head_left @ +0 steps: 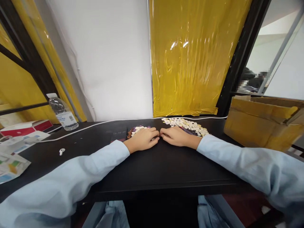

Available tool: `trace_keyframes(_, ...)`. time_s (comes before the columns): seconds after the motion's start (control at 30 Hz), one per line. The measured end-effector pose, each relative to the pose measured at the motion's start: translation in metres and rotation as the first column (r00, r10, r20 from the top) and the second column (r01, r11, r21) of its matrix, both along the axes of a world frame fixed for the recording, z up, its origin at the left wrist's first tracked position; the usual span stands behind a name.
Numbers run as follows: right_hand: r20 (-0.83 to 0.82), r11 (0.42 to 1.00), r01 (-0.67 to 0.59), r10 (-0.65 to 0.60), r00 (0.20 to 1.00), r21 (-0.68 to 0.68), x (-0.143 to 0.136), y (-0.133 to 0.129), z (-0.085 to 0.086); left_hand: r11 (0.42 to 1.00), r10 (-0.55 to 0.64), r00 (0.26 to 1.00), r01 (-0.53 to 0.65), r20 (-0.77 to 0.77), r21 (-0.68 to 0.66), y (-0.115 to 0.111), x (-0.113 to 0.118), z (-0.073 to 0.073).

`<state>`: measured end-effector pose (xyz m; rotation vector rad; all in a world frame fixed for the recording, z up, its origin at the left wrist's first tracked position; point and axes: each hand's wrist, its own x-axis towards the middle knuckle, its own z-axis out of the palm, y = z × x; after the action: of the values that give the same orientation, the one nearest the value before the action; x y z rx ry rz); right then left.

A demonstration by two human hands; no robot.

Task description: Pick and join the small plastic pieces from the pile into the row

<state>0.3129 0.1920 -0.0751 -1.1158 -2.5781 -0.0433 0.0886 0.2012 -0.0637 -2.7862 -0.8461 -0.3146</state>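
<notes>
My left hand rests low over the black tabletop, its fingers curled together. Facing it, my right hand is closed too, and the fingertips of both meet or almost meet. Whatever lies between the fingers is too small or too hidden to name. Behind my left hand is a small heap of flat white, purple and brown pieces, partly covered by the hand. A wider spread of cream-white, button-like pieces lies just behind my right hand, with some dark purple among them.
A dark flat box lies beside my left wrist. Farther left are a white earbud, a water bottle, a red-and-white box and packets. A white cable runs along the back. An open cardboard box stands right.
</notes>
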Motion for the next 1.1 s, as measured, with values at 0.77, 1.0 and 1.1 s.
trace_keyframes(0.77,-0.108,0.983,-0.131,0.118,0.987,-0.125,0.018,0.001,0.001,0.975,-0.182,0.971,0.199,0.156,-0.099,0.009,0.001,-0.004)
trace_keyframes(1.0,-0.128,0.996,-0.031,0.021,0.992,-0.08,0.014,0.001,-0.003,0.97,-0.193,0.965,0.215,0.18,-0.116,0.008,0.003,-0.005)
trace_keyframes(1.1,-0.149,0.998,-0.032,0.024,0.989,-0.053,0.015,0.005,-0.006,0.974,-0.181,0.967,0.202,0.181,-0.104,0.007,0.005,-0.006)
